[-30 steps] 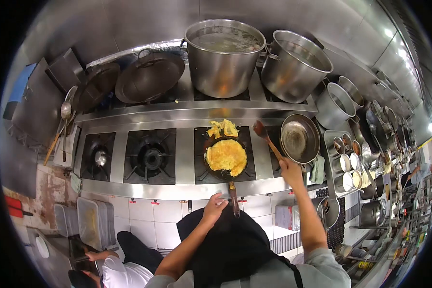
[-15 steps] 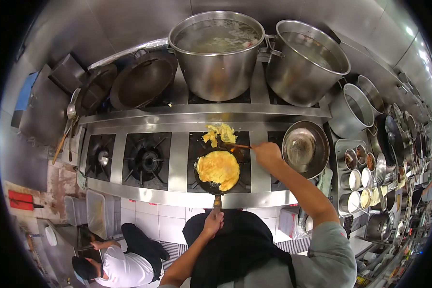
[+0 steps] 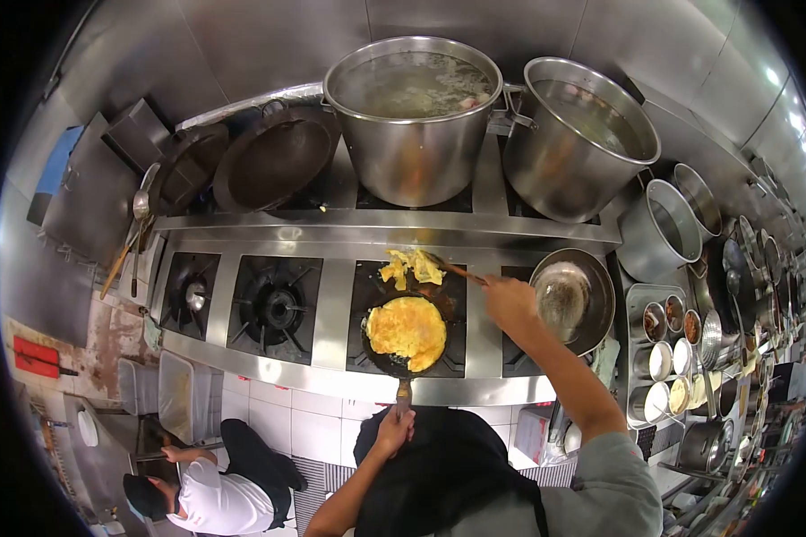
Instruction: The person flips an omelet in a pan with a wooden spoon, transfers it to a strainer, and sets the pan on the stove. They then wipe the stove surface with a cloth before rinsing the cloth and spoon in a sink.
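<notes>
My left hand is wrapped round the handle of a small dark frying pan on the middle-right front burner. A round yellow omelette lies in the pan. Behind it, loose pieces of cooked egg lie on the burner area, outside the pan's near part. My right hand grips a wooden spatula, whose far end touches the right side of those egg pieces. An empty-looking steel frying pan sits just right of my right hand.
Two tall pots of liquid stand at the back, beside dark woks. Bare burners are on the left. A tray of small containers stands right. Another person is at lower left.
My left hand has closed round the pan handle. My right hand has carried the spatula left from beside the steel pan to the loose egg pieces.
</notes>
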{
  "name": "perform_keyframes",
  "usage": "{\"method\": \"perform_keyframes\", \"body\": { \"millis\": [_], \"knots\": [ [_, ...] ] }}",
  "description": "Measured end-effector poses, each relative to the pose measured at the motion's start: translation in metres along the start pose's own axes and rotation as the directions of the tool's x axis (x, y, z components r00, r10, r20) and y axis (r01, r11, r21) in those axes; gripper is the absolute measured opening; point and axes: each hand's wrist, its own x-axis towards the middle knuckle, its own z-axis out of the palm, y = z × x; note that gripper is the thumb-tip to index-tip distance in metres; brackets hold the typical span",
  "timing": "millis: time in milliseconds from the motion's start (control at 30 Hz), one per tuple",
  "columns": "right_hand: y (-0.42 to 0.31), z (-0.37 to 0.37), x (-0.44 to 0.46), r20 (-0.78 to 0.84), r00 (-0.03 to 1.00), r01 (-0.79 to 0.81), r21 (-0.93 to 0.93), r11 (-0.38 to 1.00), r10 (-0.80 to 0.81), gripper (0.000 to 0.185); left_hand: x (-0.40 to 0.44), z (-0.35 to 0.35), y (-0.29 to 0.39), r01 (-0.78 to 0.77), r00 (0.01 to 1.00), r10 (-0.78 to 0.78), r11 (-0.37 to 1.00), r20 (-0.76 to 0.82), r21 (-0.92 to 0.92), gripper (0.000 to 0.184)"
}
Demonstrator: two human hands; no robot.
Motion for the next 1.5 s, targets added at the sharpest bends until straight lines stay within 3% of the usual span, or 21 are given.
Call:
{"method": "perform_keyframes", "body": {
  "millis": [133,200,333,400,433,500,633,700,800,1000,1200,1333,1400,1500],
  "knots": [
    [0.001,-0.001,-0.017,0.071,0.997,0.031,0.057,0.998,-0.035,0.015,-0.004,-0.002,0.004,0.020,1.000,-0.020,0.999,0.011,-0.025,0.016],
    [0.004,0.013,-0.013,0.069,0.982,0.184,-0.079,0.980,-0.178,0.015,-0.005,-0.003,0.004,0.015,1.000,-0.015,1.000,0.017,-0.025,0.016],
    [0.004,0.023,0.003,-0.034,0.954,0.289,-0.164,0.943,-0.298,0.016,-0.005,-0.004,0.010,0.046,0.999,-0.046,0.999,0.006,-0.015,0.017],
    [0.003,0.019,0.014,-0.112,0.978,0.153,-0.190,0.970,-0.177,0.016,-0.003,-0.006,0.011,0.033,0.999,-0.033,0.999,0.016,-0.008,0.018],
    [0.006,0.018,0.021,-0.116,0.976,0.159,-0.194,0.968,-0.184,0.016,-0.002,-0.006,0.011,0.026,0.999,-0.026,1.000,0.024,0.001,0.018],
    [0.013,0.012,0.027,-0.101,0.994,0.020,-0.216,0.976,-0.042,0.019,0.001,-0.007,0.009,0.024,0.999,-0.023,1.000,0.027,-0.016,0.018],
    [0.006,0.004,0.006,-0.113,0.993,0.020,-0.110,0.994,-0.032,0.019,0.004,-0.012,0.007,0.010,1.000,-0.009,1.000,0.029,-0.015,0.018],
    [0.004,0.017,-0.003,-0.101,0.959,0.255,-0.110,0.961,-0.266,0.019,0.004,-0.017,0.007,0.011,1.000,-0.011,1.000,0.030,-0.016,0.018],
    [-0.001,0.030,0.002,-0.056,0.955,0.280,-0.172,0.945,-0.293,0.018,0.000,-0.021,0.006,0.019,0.999,-0.018,1.000,0.049,-0.014,0.016],
    [-0.005,0.012,0.024,-0.115,0.986,0.090,-0.237,0.967,-0.120,0.019,-0.001,-0.022,0.014,0.025,0.997,-0.024,1.000,0.079,-0.014,0.014],
    [-0.013,0.004,0.018,-0.167,0.970,0.149,-0.163,0.975,-0.176,0.018,0.007,-0.032,0.007,0.029,0.995,-0.032,0.999,0.090,0.040,0.014],
    [-0.020,0.017,0.009,-0.082,0.974,0.199,-0.131,0.971,-0.211,0.019,0.005,-0.031,0.010,0.024,0.996,-0.027,0.999,0.089,0.040,0.013],
    [-0.016,0.022,0.013,-0.045,0.992,0.104,-0.215,0.971,-0.116,0.018,0.004,-0.031,0.012,0.030,0.995,-0.033,0.999,0.095,0.026,0.013],
    [-0.009,0.022,0.021,-0.092,0.991,0.076,-0.182,0.980,-0.093,0.017,0.006,-0.035,0.013,0.040,0.994,-0.043,0.999,0.100,0.030,0.014]
  ]
}}
